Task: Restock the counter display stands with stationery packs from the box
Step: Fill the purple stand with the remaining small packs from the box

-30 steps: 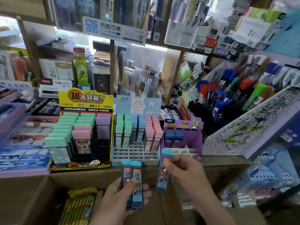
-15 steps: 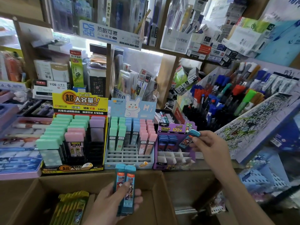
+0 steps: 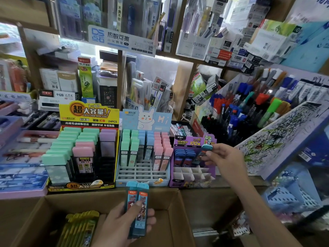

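Note:
My left hand [image 3: 124, 223] grips two teal lead-refill packs [image 3: 138, 209] upright above the open cardboard box [image 3: 170, 220]. My right hand [image 3: 226, 160] pinches one more teal pack [image 3: 204, 152], tilted, over the purple display stand [image 3: 193, 177]. That stand has dark blue packs [image 3: 183, 155] in its back rows and empty white cells in front. A bundle of yellow packs [image 3: 80, 227] lies at the box's left.
A pastel stand with a rabbit card [image 3: 144, 157] and a yellow stand of wide cases [image 3: 83, 154] sit left of the purple one. Marker racks [image 3: 249, 107] and a scribbled test pad [image 3: 284, 136] crowd the right. Shelves rise behind.
My right hand carried its pack from beside the left hand up and right to the purple stand, then lowered it slightly toward the back rows. The left hand stayed put with its two packs.

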Demonstrator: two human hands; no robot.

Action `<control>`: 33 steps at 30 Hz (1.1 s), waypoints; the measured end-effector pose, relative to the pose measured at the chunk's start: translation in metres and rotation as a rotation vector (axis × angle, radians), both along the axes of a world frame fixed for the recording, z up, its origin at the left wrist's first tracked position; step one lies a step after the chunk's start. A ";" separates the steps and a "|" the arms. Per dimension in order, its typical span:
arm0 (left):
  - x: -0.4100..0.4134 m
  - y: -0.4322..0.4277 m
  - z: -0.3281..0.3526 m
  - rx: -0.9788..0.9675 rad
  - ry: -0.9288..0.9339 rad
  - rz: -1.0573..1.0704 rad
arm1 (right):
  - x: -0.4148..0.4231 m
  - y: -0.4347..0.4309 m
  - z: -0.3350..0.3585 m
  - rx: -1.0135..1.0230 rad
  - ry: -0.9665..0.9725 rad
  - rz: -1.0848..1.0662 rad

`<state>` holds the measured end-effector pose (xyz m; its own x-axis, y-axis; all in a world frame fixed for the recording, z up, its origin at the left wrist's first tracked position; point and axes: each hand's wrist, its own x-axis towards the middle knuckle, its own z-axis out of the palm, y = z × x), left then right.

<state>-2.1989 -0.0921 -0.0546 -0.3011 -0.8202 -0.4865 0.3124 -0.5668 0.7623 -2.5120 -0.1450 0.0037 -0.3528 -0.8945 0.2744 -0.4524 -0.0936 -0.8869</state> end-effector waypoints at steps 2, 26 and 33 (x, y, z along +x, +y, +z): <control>0.000 0.001 0.000 -0.002 -0.002 0.003 | 0.001 -0.002 -0.002 0.031 0.023 -0.015; 0.001 -0.002 -0.006 0.006 -0.005 -0.011 | 0.015 -0.007 -0.012 0.280 0.363 -0.114; 0.001 -0.001 -0.005 0.025 0.026 -0.010 | 0.019 -0.003 -0.012 0.235 0.306 -0.157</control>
<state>-2.1975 -0.0935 -0.0601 -0.3220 -0.8050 -0.4983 0.3266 -0.5885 0.7396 -2.4932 -0.1483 -0.0087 -0.4237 -0.8873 0.1820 -0.6910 0.1867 -0.6984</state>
